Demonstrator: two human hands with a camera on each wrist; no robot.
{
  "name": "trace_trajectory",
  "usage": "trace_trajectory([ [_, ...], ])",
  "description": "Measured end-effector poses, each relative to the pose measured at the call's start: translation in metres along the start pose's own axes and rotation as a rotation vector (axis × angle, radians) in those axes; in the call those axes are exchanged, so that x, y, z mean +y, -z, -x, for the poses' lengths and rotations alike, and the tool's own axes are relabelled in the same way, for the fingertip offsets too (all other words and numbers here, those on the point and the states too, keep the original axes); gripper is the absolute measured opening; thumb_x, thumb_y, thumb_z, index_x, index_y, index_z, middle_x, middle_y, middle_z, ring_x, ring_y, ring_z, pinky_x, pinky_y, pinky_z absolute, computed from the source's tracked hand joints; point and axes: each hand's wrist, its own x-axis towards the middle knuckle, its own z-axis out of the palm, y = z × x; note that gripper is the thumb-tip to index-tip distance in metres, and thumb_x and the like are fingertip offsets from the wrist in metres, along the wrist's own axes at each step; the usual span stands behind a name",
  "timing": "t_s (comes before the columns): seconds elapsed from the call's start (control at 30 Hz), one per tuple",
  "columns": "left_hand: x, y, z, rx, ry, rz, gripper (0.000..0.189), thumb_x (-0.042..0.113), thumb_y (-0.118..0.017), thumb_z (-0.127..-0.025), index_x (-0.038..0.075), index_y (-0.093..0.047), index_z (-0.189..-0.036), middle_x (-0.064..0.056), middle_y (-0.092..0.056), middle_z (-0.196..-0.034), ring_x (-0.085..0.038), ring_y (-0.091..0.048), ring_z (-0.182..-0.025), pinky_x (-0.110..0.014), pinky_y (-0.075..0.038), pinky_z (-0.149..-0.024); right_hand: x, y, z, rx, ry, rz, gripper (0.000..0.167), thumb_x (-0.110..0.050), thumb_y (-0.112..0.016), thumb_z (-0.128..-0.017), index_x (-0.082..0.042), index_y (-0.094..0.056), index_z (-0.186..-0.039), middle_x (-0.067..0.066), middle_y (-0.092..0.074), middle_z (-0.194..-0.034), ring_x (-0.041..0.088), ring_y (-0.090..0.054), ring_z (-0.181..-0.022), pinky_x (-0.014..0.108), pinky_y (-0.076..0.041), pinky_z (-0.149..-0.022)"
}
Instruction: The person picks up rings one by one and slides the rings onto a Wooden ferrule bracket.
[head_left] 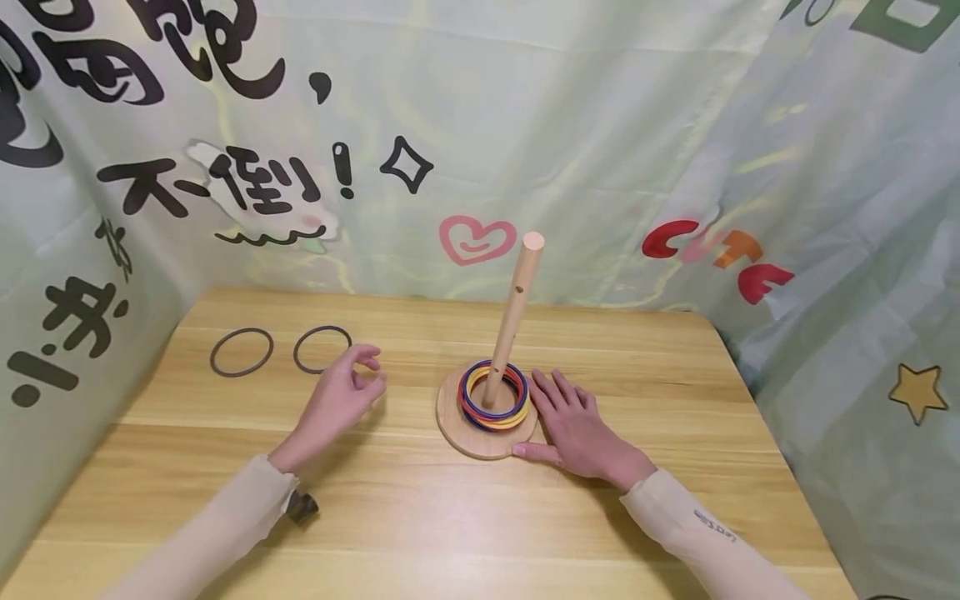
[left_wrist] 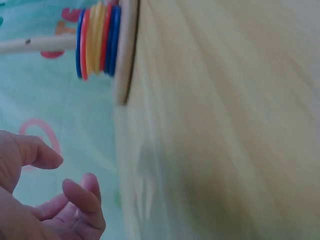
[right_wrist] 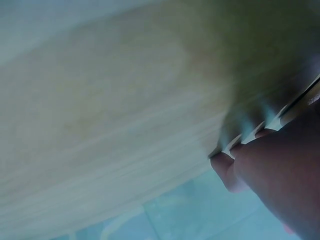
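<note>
My left hand (head_left: 336,408) hovers over the table with fingers loosely bent and nothing in them. It is nearest to a thin dark ring (head_left: 297,357) on the table, whose right side it partly covers. Another dark ring (head_left: 247,330) lies farther left. A wooden peg (head_left: 513,321) stands upright on a round wooden base (head_left: 459,433). Around its foot are stacked several rings (left_wrist: 96,42), blue, red and yellow. My right hand (head_left: 577,432) lies at the right edge of the base, fingers extended, thumb at the rim. In the right wrist view, that hand (right_wrist: 275,165) is dark.
The wooden tabletop (head_left: 405,533) meets a printed cloth (head_left: 585,133) at the back and sides. Under my left sleeve (head_left: 217,525) a small black object (head_left: 303,507) shows. A right sleeve (head_left: 697,533) crosses the front right.
</note>
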Motion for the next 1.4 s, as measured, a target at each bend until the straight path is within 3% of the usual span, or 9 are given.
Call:
trace_trajectory([
  [0.2, -0.024, 0.034, 0.003, 0.035, 0.031, -0.102, 0.057, 0.014, -0.069, -0.102, -0.003, -0.052, -0.154, -0.024, -0.06, -0.138, -0.023, -0.058, -0.07, -0.029, -0.046, -0.049, 0.001, -0.001, -0.002, -0.011, -0.003, -0.006, 0.11, -0.076, -0.06, -0.1, -0.002, -0.024, -0.172, 0.024, -0.025, -0.175, 0.055, -0.018, -0.159, 0.077, -0.033, -0.109],
  [0.37, -0.04, 0.059, 0.004, 0.051, 0.049, -0.22, 0.056, 0.013, -0.069, -0.099, -0.006, -0.056, -0.15, -0.023, -0.059, -0.133, -0.024, -0.057, -0.076, -0.032, -0.049, -0.057, 0.002, -0.003, -0.002, -0.031, -0.014, -0.001, 0.11, -0.077, -0.058, -0.1, -0.005, -0.02, -0.174, 0.023, -0.022, -0.176, 0.054, -0.015, -0.16, 0.076, -0.031, -0.111],
  [0.5, -0.053, 0.069, 0.002, 0.056, 0.033, -0.246, 0.051, 0.01, -0.071, -0.097, -0.009, -0.061, -0.143, -0.024, -0.061, -0.131, -0.029, -0.058, -0.086, -0.037, -0.052, -0.066, -0.001, 0.0, -0.002, -0.025, -0.012, 0.001, 0.11, -0.074, -0.062, -0.1, -0.002, -0.022, -0.172, 0.024, -0.023, -0.175, 0.055, -0.017, -0.159, 0.077, -0.032, -0.11],
  [0.6, -0.06, 0.073, 0.0, 0.053, 0.014, -0.266, 0.048, 0.009, -0.071, -0.096, -0.01, -0.063, -0.14, -0.026, -0.062, -0.133, -0.037, -0.06, -0.1, -0.049, -0.055, -0.083, -0.003, 0.002, -0.003, -0.029, -0.014, 0.009, 0.109, -0.072, -0.064, -0.1, -0.001, -0.023, -0.172, 0.025, -0.024, -0.175, 0.055, -0.018, -0.159, 0.076, -0.032, -0.111],
  [0.73, -0.067, 0.075, -0.004, 0.034, -0.012, -0.297, 0.046, 0.005, -0.072, -0.094, -0.012, -0.065, -0.137, -0.028, -0.063, -0.131, -0.045, -0.059, -0.115, -0.065, -0.05, -0.101, -0.006, 0.003, -0.003, -0.044, -0.031, 0.017, 0.108, -0.07, -0.064, -0.101, -0.003, -0.021, -0.173, 0.023, -0.023, -0.176, 0.053, -0.016, -0.16, 0.075, -0.031, -0.113],
  [1.03, -0.072, 0.076, -0.013, -0.019, -0.01, -0.349, 0.011, 0.003, -0.076, -0.091, 0.001, -0.079, -0.101, -0.016, -0.07, -0.107, -0.032, -0.064, -0.095, -0.049, -0.054, -0.084, -0.006, 0.002, -0.002, -0.057, -0.044, 0.029, 0.107, -0.069, -0.064, -0.102, -0.004, -0.02, -0.174, 0.022, -0.022, -0.177, 0.052, -0.016, -0.161, 0.075, -0.031, -0.114],
  [1.23, -0.073, 0.074, -0.015, -0.06, -0.035, -0.341, 0.012, 0.005, -0.077, -0.086, 0.002, -0.078, -0.098, -0.008, -0.072, -0.095, -0.024, -0.062, -0.083, -0.038, -0.053, -0.074, -0.005, 0.001, -0.002, -0.055, -0.045, 0.042, 0.107, -0.07, -0.064, -0.102, -0.003, -0.021, -0.173, 0.022, -0.023, -0.177, 0.052, -0.017, -0.161, 0.075, -0.032, -0.114],
  [1.4, -0.066, 0.071, -0.008, -0.049, -0.063, -0.344, 0.009, 0.007, -0.077, -0.088, 0.004, -0.077, -0.097, -0.005, -0.074, -0.091, -0.022, -0.066, -0.082, -0.038, -0.055, -0.075, -0.005, 0.002, -0.002, -0.051, -0.04, 0.048, 0.107, -0.07, -0.063, -0.102, -0.004, -0.02, -0.174, 0.022, -0.022, -0.177, 0.052, -0.017, -0.161, 0.075, -0.032, -0.114],
])
